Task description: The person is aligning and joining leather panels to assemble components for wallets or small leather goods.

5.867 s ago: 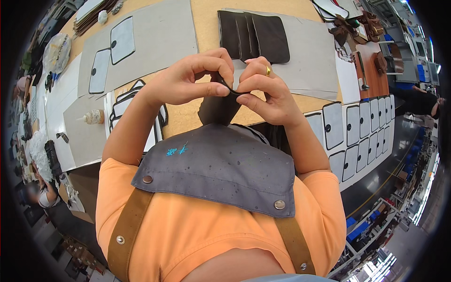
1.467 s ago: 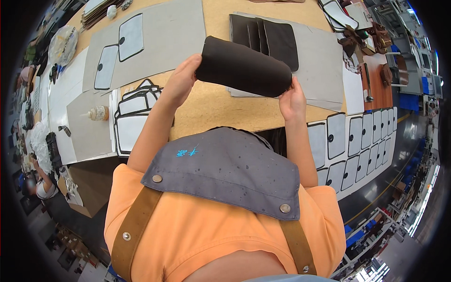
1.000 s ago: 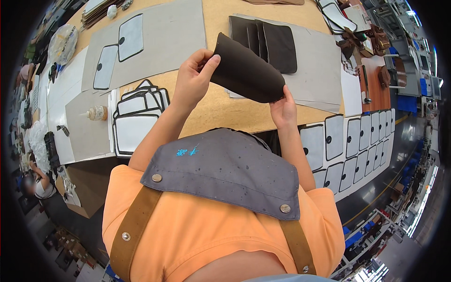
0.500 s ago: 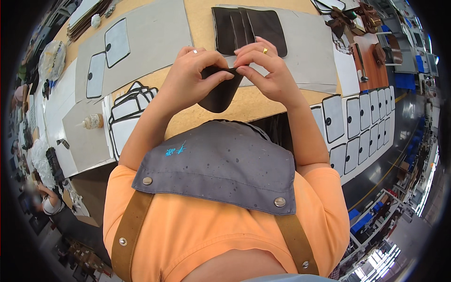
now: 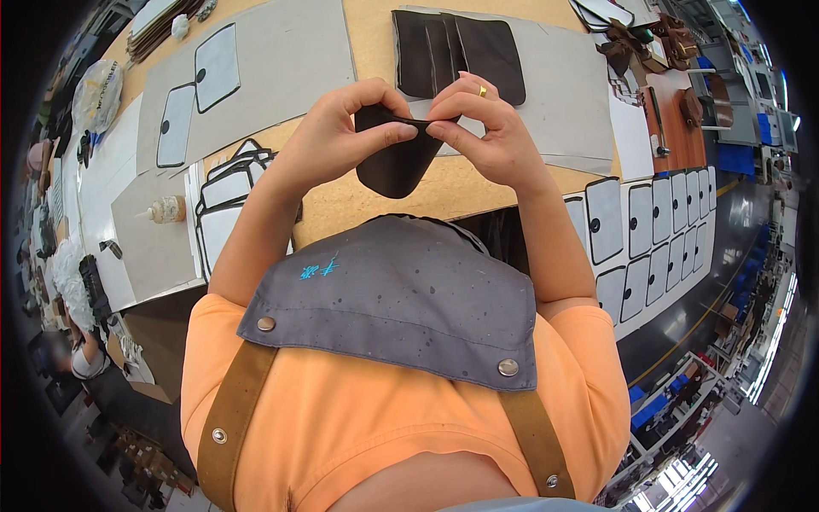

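Observation:
Between my hands hangs a dark brown leather piece (image 5: 396, 167) with rounded lower corners, held up over the near edge of the table. My left hand (image 5: 343, 135) pinches its upper edge, thumb lying along the top. Close beside it, my right hand (image 5: 485, 128) pinches the same edge between thumb and fingers. Just beyond my right fingers, a dark leather panel (image 5: 492, 61) with overlapping pocket strips lies on a grey sheet (image 5: 559, 102). The fingers behind the leather are partly hidden.
Two pale, dark-edged pieces (image 5: 217, 68) lie on a grey board at the left. A stack of similar pieces (image 5: 223, 230) and a small glue bottle (image 5: 169, 210) sit nearer. Several more pieces (image 5: 606, 220) stand in rows at the right, near a reddish-brown board (image 5: 678, 128).
My left hand has shifted slightly left along the leather's edge, and more of the piece shows between my hands. Both hands keep their pinch.

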The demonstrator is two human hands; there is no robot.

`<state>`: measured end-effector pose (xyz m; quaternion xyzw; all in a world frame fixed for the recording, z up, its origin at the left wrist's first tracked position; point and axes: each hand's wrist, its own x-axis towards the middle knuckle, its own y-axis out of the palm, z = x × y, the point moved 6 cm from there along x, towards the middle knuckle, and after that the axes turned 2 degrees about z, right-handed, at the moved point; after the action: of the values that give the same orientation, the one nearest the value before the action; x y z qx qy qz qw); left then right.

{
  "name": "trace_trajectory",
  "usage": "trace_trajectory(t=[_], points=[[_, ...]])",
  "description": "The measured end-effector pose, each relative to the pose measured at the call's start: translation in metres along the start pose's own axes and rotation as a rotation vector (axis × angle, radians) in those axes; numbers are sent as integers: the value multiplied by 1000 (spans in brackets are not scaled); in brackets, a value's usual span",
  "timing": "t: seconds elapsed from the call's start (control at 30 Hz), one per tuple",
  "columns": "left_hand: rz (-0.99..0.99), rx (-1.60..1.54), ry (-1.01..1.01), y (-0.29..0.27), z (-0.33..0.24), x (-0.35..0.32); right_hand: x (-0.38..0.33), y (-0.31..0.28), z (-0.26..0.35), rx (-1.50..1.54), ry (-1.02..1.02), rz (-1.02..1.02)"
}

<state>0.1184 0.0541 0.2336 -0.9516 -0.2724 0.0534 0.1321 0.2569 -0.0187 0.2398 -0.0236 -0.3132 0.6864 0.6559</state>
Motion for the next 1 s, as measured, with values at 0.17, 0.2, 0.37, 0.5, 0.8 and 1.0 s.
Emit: trace_trajectory(t=[0.17, 0.2, 0.37, 0.5, 0.8, 1.0], points=[[-2, -36, 58, 1, 4, 3, 1, 1, 6, 12, -30, -24], [-15, -33, 148, 1, 1, 4, 1, 1, 8, -6, -46, -27], [59, -101, 86, -3, -4, 5, 0, -5, 2, -10, -27, 47], [134, -290, 0, -13, 9, 12, -7, -16, -35, 257, 131, 19], [131, -439, -73, -9, 33, 48, -1, -10, -37, 50, 185, -89], [86, -587, -420, -4, 114, 54, -38, 0, -102, 773, 731, -578]])
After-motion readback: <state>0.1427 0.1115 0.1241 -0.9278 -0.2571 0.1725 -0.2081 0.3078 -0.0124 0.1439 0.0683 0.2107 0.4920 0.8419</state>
